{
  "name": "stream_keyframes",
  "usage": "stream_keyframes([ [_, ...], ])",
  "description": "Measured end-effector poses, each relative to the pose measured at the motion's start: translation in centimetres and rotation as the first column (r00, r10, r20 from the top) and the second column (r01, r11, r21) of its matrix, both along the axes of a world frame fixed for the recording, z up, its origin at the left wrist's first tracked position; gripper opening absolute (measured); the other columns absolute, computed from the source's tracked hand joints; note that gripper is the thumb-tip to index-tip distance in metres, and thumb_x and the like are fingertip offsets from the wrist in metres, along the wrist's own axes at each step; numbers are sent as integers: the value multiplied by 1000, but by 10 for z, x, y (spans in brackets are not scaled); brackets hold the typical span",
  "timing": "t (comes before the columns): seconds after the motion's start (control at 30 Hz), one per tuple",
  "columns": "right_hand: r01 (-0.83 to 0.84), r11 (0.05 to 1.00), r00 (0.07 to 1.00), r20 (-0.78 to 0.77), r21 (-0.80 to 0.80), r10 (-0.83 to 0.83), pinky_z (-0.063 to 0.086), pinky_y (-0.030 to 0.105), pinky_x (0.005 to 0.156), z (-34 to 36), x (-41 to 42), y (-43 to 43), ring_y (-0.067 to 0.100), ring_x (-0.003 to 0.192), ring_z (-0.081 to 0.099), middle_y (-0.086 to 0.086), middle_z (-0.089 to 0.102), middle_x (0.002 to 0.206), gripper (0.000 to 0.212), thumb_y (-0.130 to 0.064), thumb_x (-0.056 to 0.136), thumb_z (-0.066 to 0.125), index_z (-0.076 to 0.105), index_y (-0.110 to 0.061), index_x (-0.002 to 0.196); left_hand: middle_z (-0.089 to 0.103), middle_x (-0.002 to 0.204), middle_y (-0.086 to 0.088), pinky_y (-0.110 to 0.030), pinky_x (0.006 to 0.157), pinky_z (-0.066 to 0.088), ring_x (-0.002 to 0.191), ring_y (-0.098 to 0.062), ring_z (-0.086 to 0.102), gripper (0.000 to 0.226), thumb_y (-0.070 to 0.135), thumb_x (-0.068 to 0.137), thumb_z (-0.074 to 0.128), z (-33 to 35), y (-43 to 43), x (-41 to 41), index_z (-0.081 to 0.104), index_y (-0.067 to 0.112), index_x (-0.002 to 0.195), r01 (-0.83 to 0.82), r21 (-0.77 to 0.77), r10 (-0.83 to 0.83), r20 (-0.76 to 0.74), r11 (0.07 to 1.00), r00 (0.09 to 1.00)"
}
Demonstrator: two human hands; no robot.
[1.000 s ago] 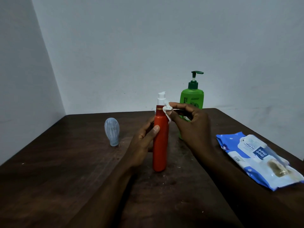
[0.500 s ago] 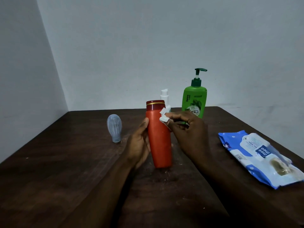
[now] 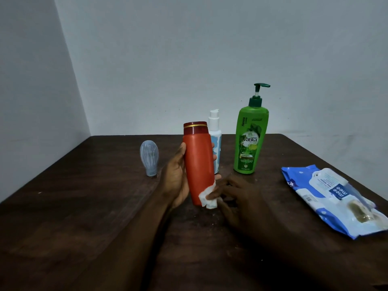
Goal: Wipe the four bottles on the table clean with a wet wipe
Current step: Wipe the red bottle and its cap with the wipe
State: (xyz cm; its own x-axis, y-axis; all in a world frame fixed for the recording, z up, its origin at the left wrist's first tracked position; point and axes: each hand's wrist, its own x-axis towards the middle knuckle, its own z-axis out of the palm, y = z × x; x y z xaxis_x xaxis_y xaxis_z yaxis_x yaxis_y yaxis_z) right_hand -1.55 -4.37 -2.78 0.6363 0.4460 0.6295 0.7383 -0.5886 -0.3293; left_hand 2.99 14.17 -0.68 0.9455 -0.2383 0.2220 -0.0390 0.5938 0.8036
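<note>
Right hand [image 3: 237, 198] dropped from cap to red bottle [image 3: 198, 162] base, pinching wet wipe [image 3: 206, 197]; left hand [image 3: 175, 181] grips bottle.

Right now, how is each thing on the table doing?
Red bottle, capped, tilted, gripped by left hand.
Wet wipe, crumpled, pinched against red bottle's base by right hand.
White pump bottle, upright.
Green pump bottle, upright.
Grey bottle, standing on its narrow end.
Wipes pack, lying flat.

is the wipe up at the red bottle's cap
No, the right hand holds the wipe against the red bottle at its lower end.
</note>
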Motion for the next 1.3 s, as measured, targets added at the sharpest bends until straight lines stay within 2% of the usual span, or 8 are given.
stream_keyframes([
  [0.2,91,946,955,-296,312,7,57,16,75,10,-1,3,-5,84,69,-17,73,92,16,-23,76,85,76,-29,88,61,134,-14,-55,91,54,117,-28,61,53,46,103,29,4,3,-2,55,11,134,37,-92,-35,25,995,999],
  [0.37,96,957,995,-25,273,-93,51,12,67,25,12,16,-2,80,63,-19,63,90,20,-32,82,81,78,-24,100,58,137,-20,-49,112,38,130,-34,52,59,48,102,32,2,2,0,51,7,140,56,-92,-58,-17,994,998],
  [0.53,84,958,984,127,275,-122,46,7,67,60,39,36,1,75,60,-2,69,92,20,-25,83,80,78,-15,101,52,144,-21,-49,106,46,134,-34,49,60,47,102,31,4,2,-1,43,9,147,77,-117,-81,-34,990,996],
  [0.73,29,979,962,261,201,-82,52,36,75,90,56,54,16,84,62,1,63,88,20,-16,90,70,76,-17,109,65,127,-16,-45,93,55,115,-25,64,51,36,105,32,10,8,-3,47,5,143,118,-184,-128,-44,976,991],
  [0.93,-48,990,959,285,132,9,51,26,74,81,42,49,10,89,61,0,60,99,24,-7,94,61,74,-16,112,64,123,-13,-45,82,58,112,-25,64,56,16,92,54,11,12,-1,43,14,147,72,-165,-62,65,984,996],
  [1.03,-53,977,971,238,207,2,53,24,80,65,31,38,8,97,61,2,63,106,25,-4,93,63,73,-13,114,66,121,-13,-53,98,52,115,-28,63,50,12,85,60,10,10,-1,54,14,135,-9,-28,12,100,1000,995],
  [1.2,-18,957,987,160,289,-30,59,31,82,50,25,25,7,103,63,-4,65,114,29,-11,91,70,72,-17,119,73,109,-6,-37,79,60,100,-21,71,44,13,82,69,9,7,-2,59,18,125,-105,102,92,120,989,988],
  [1.3,-11,944,988,149,329,-41,59,31,81,52,27,25,6,99,65,-4,67,110,30,-9,88,73,74,-17,117,72,113,-5,-37,83,58,106,-22,69,47,15,84,72,9,7,1,57,18,129,-160,146,141,136,976,981],
])
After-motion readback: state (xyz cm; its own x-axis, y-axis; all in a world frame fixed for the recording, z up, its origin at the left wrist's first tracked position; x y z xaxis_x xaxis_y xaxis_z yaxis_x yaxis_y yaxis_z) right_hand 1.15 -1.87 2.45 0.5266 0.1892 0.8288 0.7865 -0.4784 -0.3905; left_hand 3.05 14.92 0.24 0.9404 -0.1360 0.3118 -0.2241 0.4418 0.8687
